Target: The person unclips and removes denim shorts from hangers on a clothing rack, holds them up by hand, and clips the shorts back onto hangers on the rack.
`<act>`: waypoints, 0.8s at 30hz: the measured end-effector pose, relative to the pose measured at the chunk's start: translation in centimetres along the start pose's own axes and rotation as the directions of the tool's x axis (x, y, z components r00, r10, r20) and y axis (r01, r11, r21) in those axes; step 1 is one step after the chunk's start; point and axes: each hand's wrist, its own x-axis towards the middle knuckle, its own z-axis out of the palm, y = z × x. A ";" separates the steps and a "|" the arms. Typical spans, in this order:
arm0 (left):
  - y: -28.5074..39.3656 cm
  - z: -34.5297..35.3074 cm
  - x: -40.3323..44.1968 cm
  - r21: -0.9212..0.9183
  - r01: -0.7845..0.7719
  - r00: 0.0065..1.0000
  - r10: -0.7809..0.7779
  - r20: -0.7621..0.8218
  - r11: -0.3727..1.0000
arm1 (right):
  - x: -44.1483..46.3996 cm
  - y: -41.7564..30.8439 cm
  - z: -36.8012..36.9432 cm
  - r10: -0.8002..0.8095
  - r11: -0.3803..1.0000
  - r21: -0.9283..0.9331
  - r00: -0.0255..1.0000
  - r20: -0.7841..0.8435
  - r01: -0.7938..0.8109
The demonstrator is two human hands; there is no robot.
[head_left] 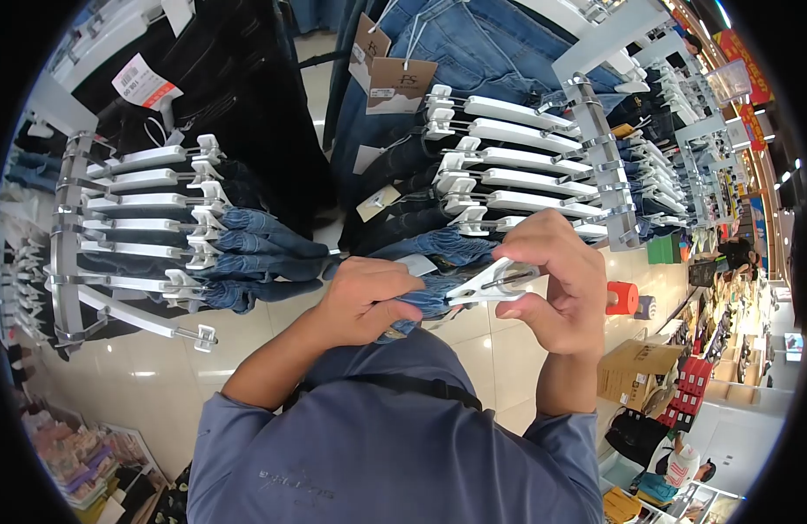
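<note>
Steel makes the left rail (67, 236), from which white hangers (145, 179) stick out towards us. Their clips (207, 188) carry dark trousers (255, 79) and folded blue jeans (263, 260); the lowest hanger ends in a bare clip (207, 338), with no cloth that we can see in it.

Next comes our left hand (368, 301), thumb and fingers clamped on a gathered denim piece (434, 290). The piece lies between our two hands, in front of the racks. Its visible stretch runs sideways, long axis from left hand to right, its near end pointing at the white clip (486, 284); the rest is hidden or merges with the denim behind.

That clip slants, mouth down to the left against the denim, tail up to the right. The fingers of our right hand (565, 279) are closed on it, thumb below and forefinger above. We cannot tell whether it bites the cloth.

Further right, more clipped garments hang from the right rail (606, 166). We judge the racked pieces done, and the one in hand only partway: its clip reaches the cloth, but a secure hold is left to make.
</note>
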 end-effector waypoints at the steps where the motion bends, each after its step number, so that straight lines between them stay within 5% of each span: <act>1: 0.0 -0.1 0.1 0.009 -0.012 1.000 0.012 -0.007 1.000 | 0.0 0.1 0.0 -0.011 1.000 0.015 1.000 -0.008 0.012; 15: 1.1 1.2 1.3 0.103 -0.092 0.991 0.101 -0.085 0.990 | 0.0 0.8 0.3 -0.009 0.992 0.121 0.998 -0.059 0.016; 21: 1.4 3.5 0.4 0.133 0.067 0.945 -0.020 -0.326 0.989 | -0.2 1.1 0.3 -0.033 0.994 0.100 0.997 -0.074 0.040; 24: 0.8 5.7 0.5 -0.141 0.015 0.811 -0.095 -0.578 0.990 | -0.1 1.1 0.5 -0.052 0.996 0.066 0.995 -0.081 0.057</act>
